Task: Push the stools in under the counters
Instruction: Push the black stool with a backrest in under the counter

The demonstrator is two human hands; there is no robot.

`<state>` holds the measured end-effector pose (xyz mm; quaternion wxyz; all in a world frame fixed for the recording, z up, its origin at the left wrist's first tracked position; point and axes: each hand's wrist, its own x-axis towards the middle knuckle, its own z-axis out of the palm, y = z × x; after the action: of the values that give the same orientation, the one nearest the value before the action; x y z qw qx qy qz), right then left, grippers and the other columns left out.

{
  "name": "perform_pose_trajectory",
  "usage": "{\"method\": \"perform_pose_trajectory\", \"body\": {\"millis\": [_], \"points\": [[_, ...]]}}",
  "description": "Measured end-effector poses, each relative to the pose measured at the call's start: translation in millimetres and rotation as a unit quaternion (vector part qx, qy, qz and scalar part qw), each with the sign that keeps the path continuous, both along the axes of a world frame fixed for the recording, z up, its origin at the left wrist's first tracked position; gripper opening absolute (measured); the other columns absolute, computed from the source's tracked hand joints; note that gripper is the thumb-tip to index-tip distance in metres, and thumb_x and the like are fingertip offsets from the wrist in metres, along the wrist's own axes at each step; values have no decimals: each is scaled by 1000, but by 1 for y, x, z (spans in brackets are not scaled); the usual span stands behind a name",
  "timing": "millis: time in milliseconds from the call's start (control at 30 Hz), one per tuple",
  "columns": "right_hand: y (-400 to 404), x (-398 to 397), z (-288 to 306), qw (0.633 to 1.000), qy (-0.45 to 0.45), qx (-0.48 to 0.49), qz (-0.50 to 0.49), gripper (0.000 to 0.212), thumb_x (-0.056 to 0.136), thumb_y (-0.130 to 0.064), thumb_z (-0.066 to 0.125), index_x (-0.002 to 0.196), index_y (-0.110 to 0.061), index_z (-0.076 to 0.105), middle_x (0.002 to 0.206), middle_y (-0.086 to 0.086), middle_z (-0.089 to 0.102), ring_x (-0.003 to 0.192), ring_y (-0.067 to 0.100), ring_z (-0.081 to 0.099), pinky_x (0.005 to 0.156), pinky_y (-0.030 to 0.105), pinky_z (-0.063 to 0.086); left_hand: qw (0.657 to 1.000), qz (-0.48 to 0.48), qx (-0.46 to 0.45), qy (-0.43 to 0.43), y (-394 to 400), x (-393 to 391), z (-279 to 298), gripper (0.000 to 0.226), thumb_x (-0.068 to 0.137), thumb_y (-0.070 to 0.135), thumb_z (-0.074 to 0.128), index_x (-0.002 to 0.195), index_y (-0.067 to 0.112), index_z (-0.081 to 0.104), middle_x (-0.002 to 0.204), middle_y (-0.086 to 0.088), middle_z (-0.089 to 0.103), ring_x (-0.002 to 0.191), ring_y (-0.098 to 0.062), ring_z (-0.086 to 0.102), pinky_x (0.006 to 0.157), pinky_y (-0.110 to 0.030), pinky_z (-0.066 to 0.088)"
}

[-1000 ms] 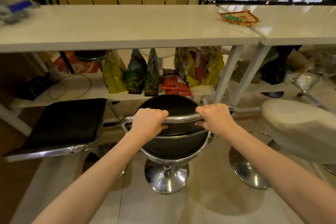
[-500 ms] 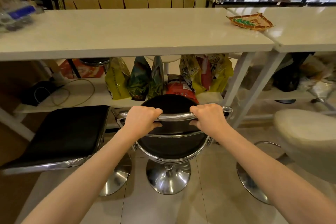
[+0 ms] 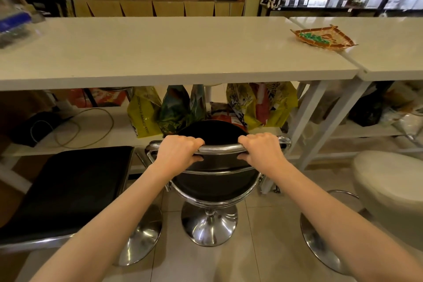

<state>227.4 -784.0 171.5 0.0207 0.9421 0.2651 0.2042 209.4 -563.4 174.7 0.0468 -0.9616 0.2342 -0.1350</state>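
A round black stool [image 3: 215, 184] with a chrome backrest bar and chrome base stands right in front of the white counter [image 3: 174, 52]. My left hand [image 3: 177, 152] and my right hand [image 3: 263, 150] both grip the chrome bar at its top. The seat's front edge reaches the lower shelf under the counter. A square black stool [image 3: 68, 188] stands to the left, out from the counter. A cream stool [image 3: 389, 188] stands to the right, in front of the second counter [image 3: 389, 52].
Several snack bags [image 3: 146, 112] stand on the low shelf [image 3: 96, 135] under the counter, beside a cable and a dark box. White counter legs [image 3: 306, 130] stand just right of the round stool. A woven tray [image 3: 322, 38] lies on the countertop.
The round stool and both hands have moved forward toward the counter; its seat now reaches the shelf with the bags. The view has come closer to the counter.
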Motion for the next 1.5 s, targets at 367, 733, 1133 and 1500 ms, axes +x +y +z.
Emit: {"method": "perform_pose_trajectory", "body": {"millis": [367,733,1133,1500], "points": [[-1,4,-4,1000,-1,12,15,45,42,-25,92,68,-12,59,52,2,59,49,23,59,54,31,47,1000,4,2,10,-1,6,-4,34,88,40,57,114,18,58,97,-2,70,86,-22,66,60,-29,43],[-12,9,7,998,34,-43,43,44,49,-31,91,67,-12,56,46,1,54,39,22,52,44,20,22,999,47,15,22,-12,1,2,39,89,42,55,122,22,55,104,-1,69,94,-21,65,69,-30,48],[-21,13,7,995,52,-35,77,40,70,-35,78,97,-15,58,78,3,67,71,23,65,50,29,39,996,73,18,37,-22,-4,7,39,86,44,58,118,23,54,105,2,68,93,-19,64,68,-32,49],[-49,-10,27,977,98,187,34,93,69,-43,76,143,-17,27,140,6,45,129,21,39,105,36,31,976,11,-184,114,-51,6,32,109,63,80,50,148,26,10,156,-3,18,137,-23,31,107,-42,34]]}}
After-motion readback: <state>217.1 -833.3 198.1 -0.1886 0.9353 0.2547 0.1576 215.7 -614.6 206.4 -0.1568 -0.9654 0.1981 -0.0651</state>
